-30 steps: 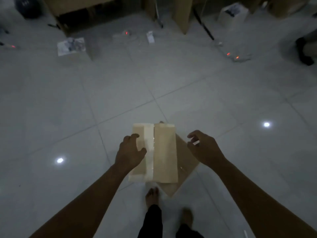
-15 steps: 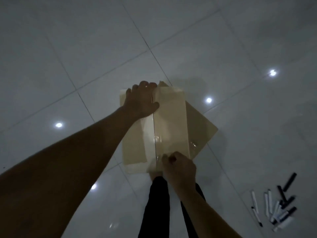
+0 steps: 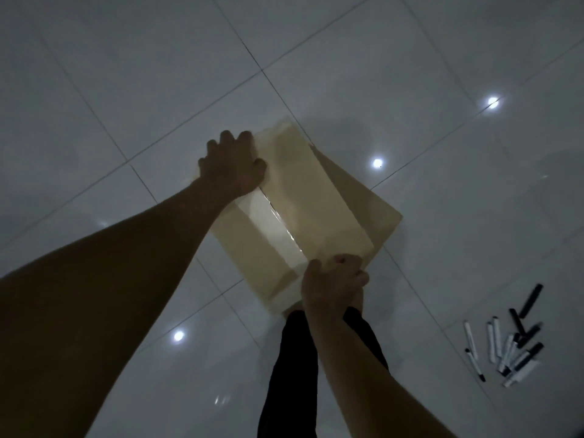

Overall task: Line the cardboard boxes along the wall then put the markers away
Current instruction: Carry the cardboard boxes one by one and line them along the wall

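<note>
Here, head view, dim light: a tan cardboard box (image 3: 303,213) with a clear-taped centre seam sits mid-frame on the glossy grey tiled floor (image 3: 126,90). The left hand (image 3: 232,164) curls over its far top edge; the right hand (image 3: 333,281) grips the near edge, fingers curled round it, just above the black trouser legs (image 3: 294,374). A loose heap of black and white markers (image 3: 508,339) lies at lower right, well apart from the box. No wall shows. Judgement: lifting or sliding needs both grips even, fingers under the edges, box kept level, path clear of the markers.
</note>
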